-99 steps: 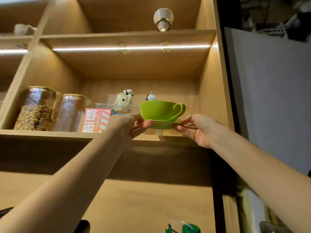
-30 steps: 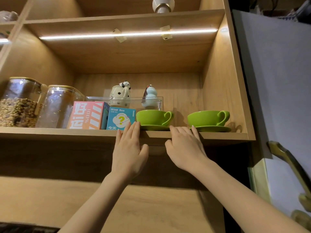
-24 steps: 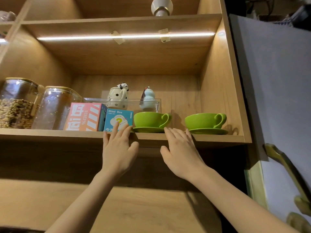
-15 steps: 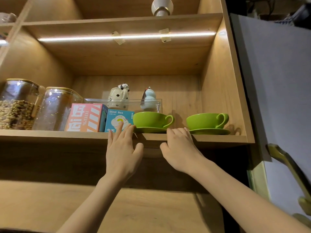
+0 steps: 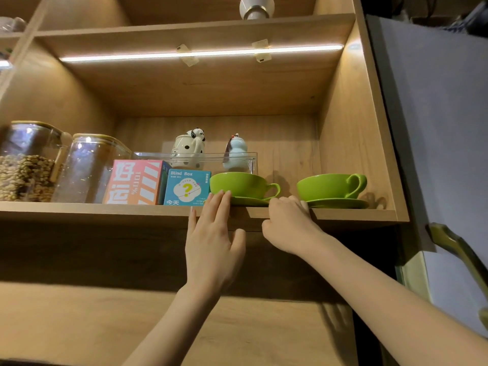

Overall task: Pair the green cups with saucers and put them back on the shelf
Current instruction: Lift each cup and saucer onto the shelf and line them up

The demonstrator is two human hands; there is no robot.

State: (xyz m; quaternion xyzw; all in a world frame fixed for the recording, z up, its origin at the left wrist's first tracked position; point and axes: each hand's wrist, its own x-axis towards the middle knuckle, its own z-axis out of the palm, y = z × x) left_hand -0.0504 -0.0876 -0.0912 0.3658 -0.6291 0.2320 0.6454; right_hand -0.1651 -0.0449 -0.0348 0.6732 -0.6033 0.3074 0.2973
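Note:
Two green cups stand on green saucers on the lit wooden shelf [image 5: 105, 210]. The left cup [image 5: 243, 184] sits on its saucer [image 5: 249, 201] near the shelf's front edge. The right cup [image 5: 327, 187] and its saucer [image 5: 340, 204] stand by the shelf's right wall. My left hand [image 5: 211, 241] is raised flat, with straight fingertips touching the left saucer's left rim and the cup's base. My right hand [image 5: 287, 223] rests its fingers over the shelf's front edge, between the two saucers, and holds nothing.
Left of the cups stand a blue "Blind Box" carton [image 5: 186, 187], a pink carton [image 5: 134, 182] and two glass jars [image 5: 87, 167]. Behind them a clear tray [image 5: 248, 157] holds a panda figure [image 5: 188, 149] and a pale blue figure [image 5: 236, 151]. A grey door [image 5: 435, 128] with a handle [image 5: 459, 252] is at right.
Earlier both hands carried the cup on its saucer up to the shelf. It now stands there, and the hands stay at the shelf edge below it, the right fingers reaching further over the edge.

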